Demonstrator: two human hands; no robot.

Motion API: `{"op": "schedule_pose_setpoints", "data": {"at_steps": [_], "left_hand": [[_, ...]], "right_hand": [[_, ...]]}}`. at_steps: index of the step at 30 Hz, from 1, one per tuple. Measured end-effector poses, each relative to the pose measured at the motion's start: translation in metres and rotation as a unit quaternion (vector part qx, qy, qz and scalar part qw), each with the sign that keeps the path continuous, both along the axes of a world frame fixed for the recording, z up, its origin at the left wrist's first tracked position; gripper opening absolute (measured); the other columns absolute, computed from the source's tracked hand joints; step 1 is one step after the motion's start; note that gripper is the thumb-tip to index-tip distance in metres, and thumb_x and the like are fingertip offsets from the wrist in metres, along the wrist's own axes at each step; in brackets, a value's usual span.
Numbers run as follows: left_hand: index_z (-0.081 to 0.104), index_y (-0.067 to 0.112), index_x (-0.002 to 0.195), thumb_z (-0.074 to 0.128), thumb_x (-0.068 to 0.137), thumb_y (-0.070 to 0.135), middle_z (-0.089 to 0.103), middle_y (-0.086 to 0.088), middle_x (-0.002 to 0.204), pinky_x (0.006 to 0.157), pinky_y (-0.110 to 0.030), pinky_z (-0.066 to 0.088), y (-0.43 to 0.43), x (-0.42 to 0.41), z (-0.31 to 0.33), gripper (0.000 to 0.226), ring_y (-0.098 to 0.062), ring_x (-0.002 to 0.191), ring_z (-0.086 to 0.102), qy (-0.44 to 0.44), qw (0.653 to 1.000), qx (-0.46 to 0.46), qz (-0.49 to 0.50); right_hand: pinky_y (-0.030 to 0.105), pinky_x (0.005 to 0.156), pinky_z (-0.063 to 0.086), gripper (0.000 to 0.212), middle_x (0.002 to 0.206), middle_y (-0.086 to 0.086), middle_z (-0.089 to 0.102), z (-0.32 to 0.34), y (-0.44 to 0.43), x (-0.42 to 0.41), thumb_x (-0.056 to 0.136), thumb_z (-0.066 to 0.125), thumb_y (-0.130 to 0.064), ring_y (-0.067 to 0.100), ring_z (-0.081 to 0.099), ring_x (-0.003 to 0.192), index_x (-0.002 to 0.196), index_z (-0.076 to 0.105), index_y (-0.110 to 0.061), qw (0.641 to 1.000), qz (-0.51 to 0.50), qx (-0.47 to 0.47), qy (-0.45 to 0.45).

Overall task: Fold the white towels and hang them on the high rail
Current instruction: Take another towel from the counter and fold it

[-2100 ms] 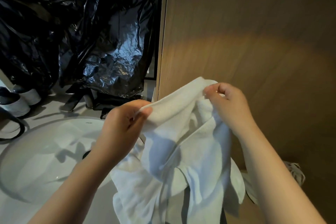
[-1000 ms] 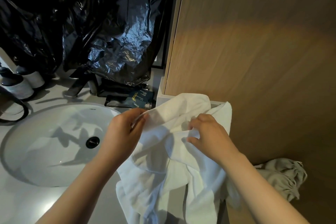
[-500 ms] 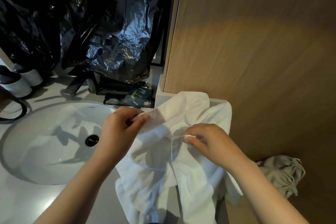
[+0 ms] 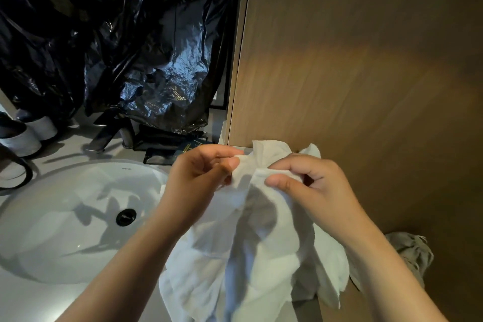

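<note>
Grip: left hand (image 4: pixel 201 174), right hand (image 4: pixel 315 187) pinch white towel (image 4: pixel 251 259) | sink (image 4: pixel 60 232) left | wood panel (image 4: pixel 352 73) behind

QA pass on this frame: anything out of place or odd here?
A crumpled greyish cloth lies dumped low beside the wood panel, and black plastic sheeting drapes behind the faucet. The white towel hangs bunched, unfolded.
</note>
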State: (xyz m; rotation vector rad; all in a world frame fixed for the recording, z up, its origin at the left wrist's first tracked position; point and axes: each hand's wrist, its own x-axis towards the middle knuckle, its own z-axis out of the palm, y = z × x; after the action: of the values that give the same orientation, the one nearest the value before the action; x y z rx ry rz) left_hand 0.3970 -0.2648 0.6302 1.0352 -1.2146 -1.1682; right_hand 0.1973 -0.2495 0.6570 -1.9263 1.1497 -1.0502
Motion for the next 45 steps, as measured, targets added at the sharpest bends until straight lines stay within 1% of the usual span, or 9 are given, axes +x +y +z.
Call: {"op": "schedule_pose_setpoints", "data": {"at_steps": [5, 8, 16, 23, 26, 31, 37, 40, 45], "left_hand": [[0.071, 0.001, 0.094, 0.059, 0.090, -0.001, 0.056, -0.015, 0.067, 0.060, -0.025, 0.047, 0.017, -0.011, -0.009, 0.013, -0.019, 0.062, 0.048, 0.067, 0.996, 0.059, -0.024], [0.070, -0.004, 0.096, 0.059, 0.090, -0.001, 0.056, -0.010, 0.062, 0.061, -0.029, 0.043, 0.020, -0.010, -0.014, 0.013, -0.018, 0.058, 0.047, 0.055, 0.996, 0.065, -0.028], [0.073, 0.003, 0.092, 0.063, 0.088, 0.001, 0.064, -0.007, 0.066, 0.061, -0.024, 0.049, 0.024, -0.009, -0.016, 0.012, -0.015, 0.059, 0.054, 0.024, 0.998, 0.047, -0.020], [0.071, 0.002, 0.097, 0.070, 0.074, 0.016, 0.074, -0.012, 0.086, 0.073, -0.023, 0.055, 0.030, -0.007, -0.020, 0.027, -0.017, 0.081, 0.070, 0.058, 0.996, 0.045, -0.050], [0.072, 0.002, 0.096, 0.074, 0.069, 0.016, 0.072, -0.020, 0.089, 0.081, -0.030, 0.058, 0.031, -0.007, -0.021, 0.030, -0.024, 0.085, 0.070, 0.052, 0.998, 0.030, -0.028], [0.072, 0.001, 0.093, 0.072, 0.071, 0.017, 0.073, -0.015, 0.084, 0.074, -0.021, 0.054, 0.030, -0.006, -0.021, 0.028, -0.016, 0.080, 0.069, 0.053, 0.998, 0.015, -0.026], [0.072, 0.005, 0.097, 0.067, 0.081, 0.018, 0.074, -0.012, 0.088, 0.081, -0.034, 0.056, 0.035, -0.004, -0.022, 0.021, -0.023, 0.087, 0.071, -0.007, 1.000, -0.021, -0.012], [0.072, 0.010, 0.099, 0.070, 0.087, 0.018, 0.073, -0.010, 0.091, 0.085, -0.044, 0.056, 0.036, -0.003, -0.020, 0.015, -0.027, 0.090, 0.070, -0.052, 0.997, -0.052, -0.006], [0.073, 0.019, 0.098, 0.066, 0.086, 0.016, 0.071, -0.005, 0.090, 0.079, -0.028, 0.057, 0.035, 0.003, -0.015, 0.014, -0.021, 0.086, 0.069, -0.116, 0.987, -0.106, 0.016]], "right_hand": [[0.016, 0.074, 0.049, 0.007, 0.084, -0.017, 0.072, -0.021, 0.005, 0.009, 0.087, 0.070, -0.028, 0.008, 0.067, 0.086, 0.084, 0.076, -0.029, 0.999, -0.022, 0.029, 0.009], [0.009, 0.070, 0.044, 0.007, 0.081, -0.018, 0.071, -0.027, 0.005, 0.009, 0.088, 0.071, -0.027, 0.003, 0.066, 0.081, 0.082, 0.074, -0.030, 0.999, -0.032, 0.025, -0.004], [0.007, 0.067, 0.040, 0.007, 0.079, -0.019, 0.070, -0.028, 0.005, 0.014, 0.087, 0.070, -0.029, 0.000, 0.062, 0.075, 0.083, 0.072, -0.034, 0.998, -0.048, 0.003, -0.030], [0.010, 0.062, 0.039, 0.004, 0.076, -0.015, 0.069, -0.030, 0.005, 0.015, 0.084, 0.075, -0.030, 0.001, 0.057, 0.068, 0.081, 0.073, -0.033, 0.997, -0.065, 0.027, -0.038], [0.009, 0.064, 0.040, 0.004, 0.078, -0.015, 0.070, -0.028, 0.007, 0.017, 0.084, 0.074, -0.033, 0.001, 0.058, 0.071, 0.081, 0.074, -0.031, 0.997, -0.056, 0.030, -0.042], [0.015, 0.067, 0.043, 0.005, 0.081, -0.017, 0.068, -0.025, 0.006, 0.018, 0.085, 0.073, -0.028, 0.008, 0.061, 0.082, 0.081, 0.076, -0.030, 0.998, -0.054, 0.016, 0.000], [0.012, 0.077, 0.041, 0.012, 0.104, -0.020, 0.066, -0.026, 0.005, 0.017, 0.085, 0.075, -0.019, 0.007, 0.059, 0.102, 0.084, 0.076, -0.031, 0.999, -0.051, 0.006, 0.013], [0.014, 0.096, 0.040, 0.015, 0.111, -0.023, 0.069, -0.023, 0.003, 0.014, 0.085, 0.075, -0.019, 0.001, 0.054, 0.120, 0.085, 0.077, -0.033, 0.999, -0.027, 0.001, 0.035], [0.015, 0.104, 0.032, 0.008, 0.088, -0.016, 0.072, -0.016, -0.001, 0.015, 0.085, 0.073, -0.025, 0.003, 0.062, 0.107, 0.078, 0.076, -0.024, 0.997, 0.003, -0.048, 0.059]]}}
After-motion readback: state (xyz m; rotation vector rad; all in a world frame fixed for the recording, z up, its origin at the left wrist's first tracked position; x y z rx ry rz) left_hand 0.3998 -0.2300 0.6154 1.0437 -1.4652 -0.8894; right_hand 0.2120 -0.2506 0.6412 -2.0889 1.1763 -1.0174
